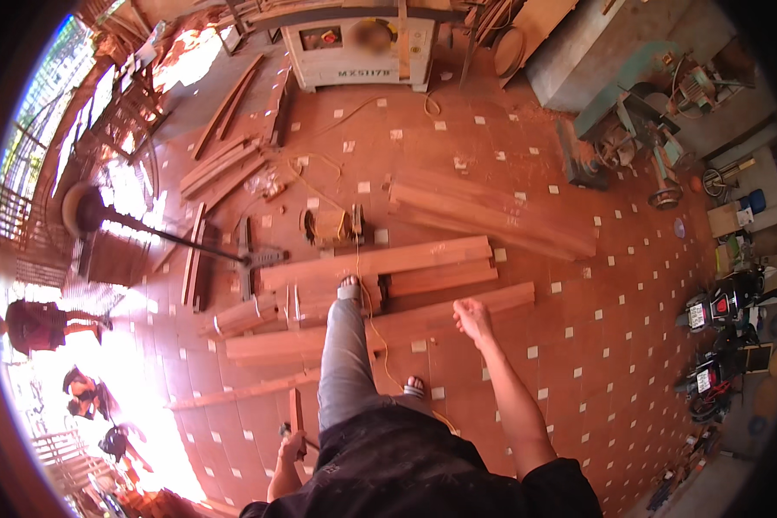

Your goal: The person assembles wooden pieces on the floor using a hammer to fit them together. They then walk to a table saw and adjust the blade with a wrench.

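Note:
Down by my left side, my left hand [292,445] is closed around a narrow reddish wooden strip [296,409], which sticks up out of the fist. A small dark, metallic-looking part [285,428] shows beside that hand; what it belongs to I cannot make out. My right hand [472,318] is raised in front of me in a loose fist, with nothing visible in it. Beneath it lies a long reddish board [492,302]. My sandalled left foot [348,289] is stepping among the boards, next to another long plank [423,256].
A corded power tool [326,226] sits beyond the planks, its yellow cable [371,319] running past my legs. A pedestal fan [160,231] stands left. Wide boards [492,216] lie ahead, before a white machine [358,52]. Green machinery [634,121] and motorbikes [718,309] stand right; people [47,324] are far left.

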